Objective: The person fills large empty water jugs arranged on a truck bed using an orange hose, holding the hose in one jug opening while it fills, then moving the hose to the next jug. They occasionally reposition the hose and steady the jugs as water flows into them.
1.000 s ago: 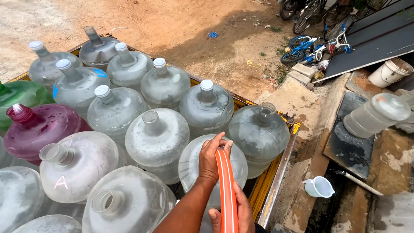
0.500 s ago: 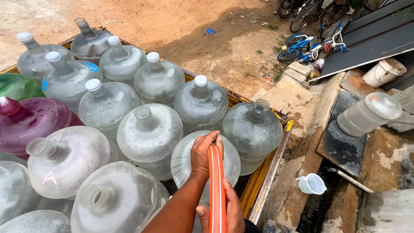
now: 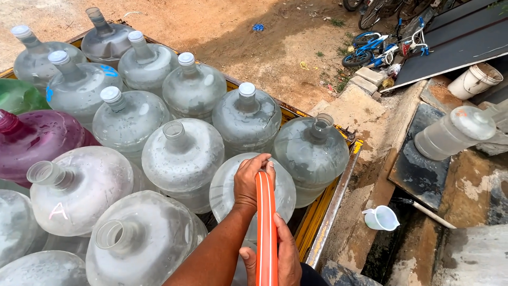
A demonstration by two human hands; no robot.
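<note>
Orange and smooth, one hose (image 3: 266,228) runs straight up the middle of the view. It has thin pale lines along it. Its top end sits at the mouth of a big clear water jug (image 3: 227,193), the jug nearest the person. The left hand (image 3: 252,181) is wrapped tight around the top of the hose, right over that jug's mouth. The right hand (image 3: 283,257) is lower down, with its grip closed around the hose from the side.

All around are more big round jugs made of see-through plastic, packed close and touching. I can count about fourteen clear ones. Six of them wear white caps (image 3: 246,89). At least four have open mouths (image 3: 173,128). One jug is dark pink (image 3: 37,143) and one is green (image 3: 18,95), both at the left edge. They all stand in a cart with a yellow metal rim (image 3: 328,212).

Past the rim is brown dirt ground (image 3: 238,32). One clear jug (image 3: 452,135) lies on its side on a dark slab (image 3: 423,169) at the right. One small white pitcher (image 3: 382,218) sits near the cart. One white bucket (image 3: 474,80) stands farther back. One small blue bicycle (image 3: 370,47) lies on the dirt.
</note>
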